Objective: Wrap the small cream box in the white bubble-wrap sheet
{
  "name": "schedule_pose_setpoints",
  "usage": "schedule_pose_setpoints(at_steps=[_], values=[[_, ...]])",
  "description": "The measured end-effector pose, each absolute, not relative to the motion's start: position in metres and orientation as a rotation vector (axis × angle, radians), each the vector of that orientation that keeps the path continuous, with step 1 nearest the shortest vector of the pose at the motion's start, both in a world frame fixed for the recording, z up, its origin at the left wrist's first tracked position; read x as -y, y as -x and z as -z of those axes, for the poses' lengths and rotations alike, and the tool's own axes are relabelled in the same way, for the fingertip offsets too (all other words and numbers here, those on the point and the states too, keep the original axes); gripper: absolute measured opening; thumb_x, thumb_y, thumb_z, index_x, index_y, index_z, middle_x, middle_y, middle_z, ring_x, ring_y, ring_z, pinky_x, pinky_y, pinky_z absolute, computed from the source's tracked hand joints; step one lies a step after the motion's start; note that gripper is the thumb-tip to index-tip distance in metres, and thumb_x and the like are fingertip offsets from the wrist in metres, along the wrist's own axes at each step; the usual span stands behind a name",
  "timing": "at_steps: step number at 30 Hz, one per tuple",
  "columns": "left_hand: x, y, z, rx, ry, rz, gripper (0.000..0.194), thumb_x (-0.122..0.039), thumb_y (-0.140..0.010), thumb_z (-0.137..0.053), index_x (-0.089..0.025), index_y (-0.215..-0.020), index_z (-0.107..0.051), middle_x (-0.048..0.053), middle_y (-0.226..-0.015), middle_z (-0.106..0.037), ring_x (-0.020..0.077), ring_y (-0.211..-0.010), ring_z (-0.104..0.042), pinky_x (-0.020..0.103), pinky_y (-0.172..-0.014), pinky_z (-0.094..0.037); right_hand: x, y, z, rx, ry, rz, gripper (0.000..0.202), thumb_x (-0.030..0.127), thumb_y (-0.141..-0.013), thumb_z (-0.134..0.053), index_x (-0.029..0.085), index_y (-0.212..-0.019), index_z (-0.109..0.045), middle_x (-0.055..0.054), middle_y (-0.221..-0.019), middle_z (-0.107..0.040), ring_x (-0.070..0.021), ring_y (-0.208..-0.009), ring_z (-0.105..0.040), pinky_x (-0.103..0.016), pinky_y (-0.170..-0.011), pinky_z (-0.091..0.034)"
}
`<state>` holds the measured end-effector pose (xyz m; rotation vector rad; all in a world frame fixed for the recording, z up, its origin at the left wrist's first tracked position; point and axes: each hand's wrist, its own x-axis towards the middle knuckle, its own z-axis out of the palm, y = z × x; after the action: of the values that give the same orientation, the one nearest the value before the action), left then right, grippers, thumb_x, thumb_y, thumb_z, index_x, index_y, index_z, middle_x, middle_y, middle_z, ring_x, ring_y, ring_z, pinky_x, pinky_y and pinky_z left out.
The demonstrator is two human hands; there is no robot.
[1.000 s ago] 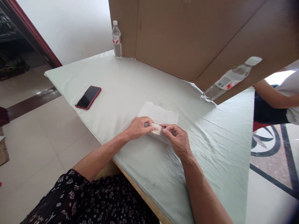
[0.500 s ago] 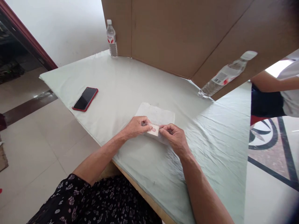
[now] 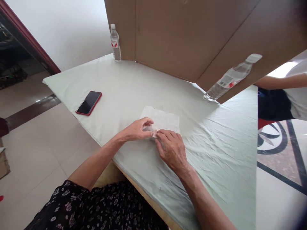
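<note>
Near the front of the table lies a white sheet, perhaps thin padded wrap or paper. On its near edge sits a small whitish packet, mostly covered by my fingers. My left hand is curled round the packet's left end, thumb in front and fingers behind, with some translucent wrap showing between them. My right hand lies palm down over the packet's right side. Its fingers are stretched out and the fingertips press on the packet's top.
A phone in a red case lies on the left of the pale tablecloth. A brown cardboard panel stands behind, with one water bottle at its left and another bottle at its right. Another person's arm shows at far right.
My right hand has gone from pinching the packet's right end to lying flat over it, hiding its pink-marked top. My left hand stays at the left end, its fingers slightly more spread.
</note>
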<state>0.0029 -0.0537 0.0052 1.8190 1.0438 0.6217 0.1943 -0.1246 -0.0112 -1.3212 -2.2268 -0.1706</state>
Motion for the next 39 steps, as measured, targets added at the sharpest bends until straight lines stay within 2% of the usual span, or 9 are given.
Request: schedule_pose_setpoints(at_steps=[2,5,7,13,17,21,26,35,39], values=[[0.054,0.006,-0.004,-1.123,-1.831,-0.606,0.044,-0.028,-0.080,-0.060,-0.018,-0.122,-0.057,0.001,-0.094,-0.063,0.0139,-0.080,-0.056,0.024,-0.069,-0.042,0.125,-0.194,0.012,2.277,1.357,0.178,0.024,0.021,-0.091,-0.059,0.020,-0.115,-0.063,-0.009,-0.113,-0.070,-0.0250,-0.102,-0.058,-0.037,-0.084,-0.039],[0.054,0.011,-0.001,-1.277,-1.838,-0.575,0.036,-0.023,-0.081,-0.054,-0.016,-0.115,-0.060,-0.005,-0.069,-0.054,0.0118,-0.062,-0.049,0.024,-0.059,-0.037,0.125,-0.191,0.011,2.322,1.422,0.251,0.028,0.026,-0.092,-0.060,0.022,-0.120,-0.061,-0.009,-0.110,-0.068,-0.0253,-0.100,-0.055,-0.037,-0.081,-0.034],[0.054,0.011,-0.001,-1.363,-1.877,-0.537,0.034,-0.021,-0.079,-0.054,-0.016,-0.112,-0.062,-0.006,-0.065,-0.053,0.0121,-0.061,-0.049,0.025,-0.059,-0.037,0.124,-0.187,0.011,2.326,1.448,0.321,0.027,0.029,-0.093,-0.060,0.022,-0.119,-0.062,-0.008,-0.106,-0.067,-0.0246,-0.097,-0.052,-0.037,-0.079,-0.032],[0.053,0.022,-0.009,-1.612,-1.915,-0.391,0.048,-0.035,-0.080,-0.063,-0.013,-0.122,-0.060,0.006,-0.100,-0.070,0.0183,-0.083,-0.064,0.028,-0.074,-0.048,0.118,-0.185,0.010,2.356,1.420,0.430,0.016,0.026,-0.092,-0.061,0.022,-0.107,-0.064,-0.006,-0.101,-0.066,-0.0227,-0.090,-0.048,-0.037,-0.076,-0.027],[0.051,0.027,-0.013,-1.626,-1.761,-0.292,0.062,-0.046,-0.079,-0.066,-0.012,-0.129,-0.054,0.010,-0.104,-0.071,0.0197,-0.078,-0.069,0.027,-0.062,-0.050,0.115,-0.187,0.008,2.405,1.386,0.450,0.012,0.026,-0.093,-0.060,0.022,-0.103,-0.064,-0.006,-0.097,-0.065,-0.0223,-0.088,-0.046,-0.037,-0.075,-0.025],[0.046,0.018,-0.017,-1.584,-1.490,-0.236,0.046,-0.044,-0.077,-0.072,-0.013,-0.109,-0.059,0.006,-0.083,-0.070,0.0172,-0.060,-0.067,0.024,-0.047,-0.046,0.111,-0.188,0.006,2.432,1.358,0.495,0.011,0.026,-0.095,-0.057,0.022,-0.101,-0.065,-0.006,-0.094,-0.065,-0.0219,-0.085,-0.044,-0.037,-0.074,-0.024],[0.042,0.003,-0.021,-1.539,-1.238,-0.276,0.026,-0.032,-0.076,-0.075,-0.017,-0.072,-0.054,-0.001,-0.056,-0.058,0.0113,-0.047,-0.055,0.021,-0.043,-0.041,0.110,-0.188,0.006,2.448,1.345,0.485,0.010,0.026,-0.094,-0.057,0.021,-0.098,-0.065,-0.007,-0.094,-0.066,-0.0224,-0.084,-0.045,-0.037,-0.074,-0.025],[0.039,-0.008,-0.017,-1.523,-1.624,-0.295,0.022,-0.016,-0.065,-0.069,-0.018,-0.054,-0.050,-0.004,-0.051,-0.046,0.0118,-0.052,-0.047,0.023,-0.045,-0.032,0.109,-0.189,0.007,2.436,1.335,0.447,0.008,0.025,-0.093,-0.056,0.023,-0.096,-0.063,-0.007,-0.093,-0.065,-0.0228,-0.084,-0.045,-0.038,-0.074,-0.025],[0.045,-0.017,-0.019,-1.453,-1.284,-0.406,0.011,-0.015,-0.068,-0.064,-0.017,-0.064,-0.054,-0.002,-0.058,-0.054,0.0129,-0.056,-0.052,0.023,-0.045,-0.038,0.107,-0.189,0.008,2.438,1.331,0.450,0.009,0.025,-0.094,-0.054,0.022,-0.095,-0.063,-0.007,-0.092,-0.065,-0.0222,-0.082,-0.044,-0.038,-0.073,-0.024]])
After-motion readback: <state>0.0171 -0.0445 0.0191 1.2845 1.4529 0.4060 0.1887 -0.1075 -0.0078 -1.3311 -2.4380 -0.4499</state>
